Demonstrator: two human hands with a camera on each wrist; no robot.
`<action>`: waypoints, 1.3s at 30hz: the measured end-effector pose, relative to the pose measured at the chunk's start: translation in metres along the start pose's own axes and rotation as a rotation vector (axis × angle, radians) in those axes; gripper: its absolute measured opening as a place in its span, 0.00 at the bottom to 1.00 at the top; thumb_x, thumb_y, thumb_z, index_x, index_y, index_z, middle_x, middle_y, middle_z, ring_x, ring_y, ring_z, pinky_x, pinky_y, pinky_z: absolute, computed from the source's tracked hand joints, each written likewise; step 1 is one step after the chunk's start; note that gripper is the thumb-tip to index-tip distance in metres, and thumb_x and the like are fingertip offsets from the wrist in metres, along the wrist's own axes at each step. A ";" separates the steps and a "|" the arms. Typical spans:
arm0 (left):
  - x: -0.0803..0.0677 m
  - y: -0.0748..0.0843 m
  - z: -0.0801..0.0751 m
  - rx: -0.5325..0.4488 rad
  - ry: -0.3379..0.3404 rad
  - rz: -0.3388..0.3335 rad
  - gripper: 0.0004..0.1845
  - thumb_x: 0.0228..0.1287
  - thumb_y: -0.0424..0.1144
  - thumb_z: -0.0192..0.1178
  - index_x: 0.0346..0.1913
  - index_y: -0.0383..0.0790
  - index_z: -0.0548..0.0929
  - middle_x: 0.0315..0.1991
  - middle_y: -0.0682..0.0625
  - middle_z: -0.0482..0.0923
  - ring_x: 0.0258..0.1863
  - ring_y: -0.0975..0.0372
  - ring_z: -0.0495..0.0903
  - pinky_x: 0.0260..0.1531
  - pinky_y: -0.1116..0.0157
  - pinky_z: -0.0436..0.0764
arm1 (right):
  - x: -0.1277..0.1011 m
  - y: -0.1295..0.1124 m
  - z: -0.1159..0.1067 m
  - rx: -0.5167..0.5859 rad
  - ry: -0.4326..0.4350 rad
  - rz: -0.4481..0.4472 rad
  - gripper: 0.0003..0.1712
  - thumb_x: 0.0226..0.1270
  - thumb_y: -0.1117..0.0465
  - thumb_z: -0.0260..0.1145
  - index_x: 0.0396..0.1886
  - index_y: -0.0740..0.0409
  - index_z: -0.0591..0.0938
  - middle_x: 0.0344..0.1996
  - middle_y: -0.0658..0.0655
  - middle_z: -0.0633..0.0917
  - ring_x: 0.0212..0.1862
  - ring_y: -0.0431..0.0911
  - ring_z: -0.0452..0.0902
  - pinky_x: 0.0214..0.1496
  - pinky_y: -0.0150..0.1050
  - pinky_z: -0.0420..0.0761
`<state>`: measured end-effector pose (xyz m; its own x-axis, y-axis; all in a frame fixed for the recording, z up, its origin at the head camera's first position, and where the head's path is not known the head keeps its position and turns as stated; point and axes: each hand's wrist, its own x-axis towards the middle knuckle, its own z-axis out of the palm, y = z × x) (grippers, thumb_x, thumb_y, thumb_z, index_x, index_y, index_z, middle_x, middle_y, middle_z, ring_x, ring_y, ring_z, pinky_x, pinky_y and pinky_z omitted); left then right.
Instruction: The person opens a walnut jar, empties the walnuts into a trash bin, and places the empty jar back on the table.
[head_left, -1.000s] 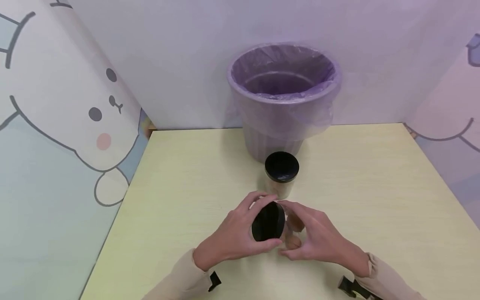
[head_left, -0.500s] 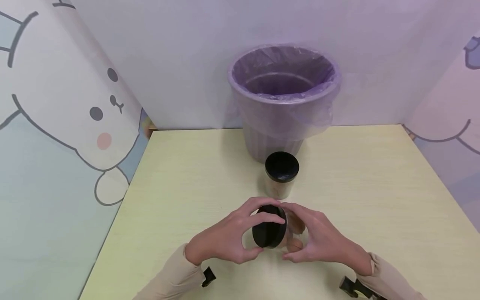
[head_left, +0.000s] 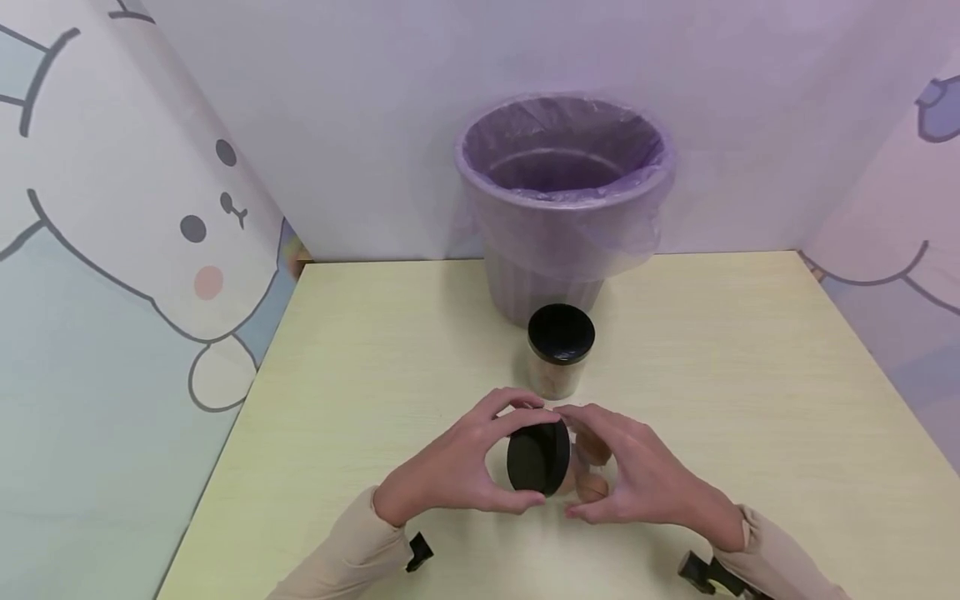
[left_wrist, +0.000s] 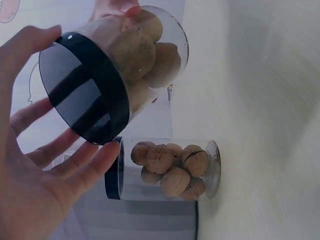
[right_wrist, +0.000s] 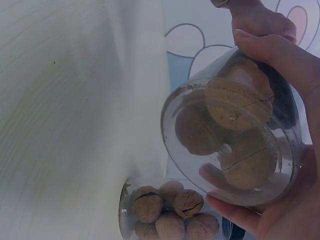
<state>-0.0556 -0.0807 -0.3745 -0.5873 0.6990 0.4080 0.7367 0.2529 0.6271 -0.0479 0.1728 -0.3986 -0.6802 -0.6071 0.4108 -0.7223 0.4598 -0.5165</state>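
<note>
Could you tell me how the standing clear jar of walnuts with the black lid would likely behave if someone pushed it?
The clear round jar with the black lid stands upright on the pale yellow table, so it would probably slide first. Its walnuts fill only the bottom part, so it is likely light. On its side, it could roll.

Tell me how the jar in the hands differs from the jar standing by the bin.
The held jar is tipped on its side, black lid toward the left hand; the standing jar is upright on the table. The held jar is gripped by the left hand at the lid and the right hand at the body; the standing jar is untouched. Both are clear, black-lidded and hold walnuts.
</note>
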 end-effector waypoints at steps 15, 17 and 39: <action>-0.003 0.006 -0.005 0.062 -0.050 0.036 0.43 0.49 0.47 0.71 0.69 0.53 0.64 0.69 0.51 0.53 0.64 0.61 0.62 0.48 0.70 0.73 | -0.003 -0.003 -0.001 -0.040 0.018 0.038 0.57 0.28 0.41 0.82 0.64 0.50 0.70 0.47 0.41 0.78 0.38 0.33 0.70 0.42 0.36 0.73; -0.001 0.007 -0.006 0.076 -0.069 0.078 0.41 0.48 0.41 0.70 0.67 0.52 0.65 0.69 0.50 0.53 0.65 0.60 0.61 0.51 0.70 0.71 | -0.004 -0.003 -0.002 -0.040 0.030 0.036 0.57 0.28 0.40 0.82 0.64 0.51 0.71 0.46 0.40 0.78 0.38 0.33 0.70 0.41 0.36 0.73; -0.005 0.002 -0.001 0.024 -0.027 0.006 0.41 0.48 0.50 0.70 0.68 0.53 0.66 0.62 0.55 0.60 0.57 0.65 0.65 0.47 0.73 0.72 | -0.003 -0.003 0.000 -0.025 0.012 0.010 0.57 0.27 0.42 0.83 0.64 0.48 0.71 0.44 0.39 0.78 0.37 0.32 0.71 0.41 0.35 0.73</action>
<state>-0.0511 -0.0842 -0.3747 -0.5741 0.7180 0.3935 0.7480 0.2645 0.6087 -0.0440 0.1732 -0.3977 -0.6890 -0.5947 0.4143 -0.7180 0.4823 -0.5019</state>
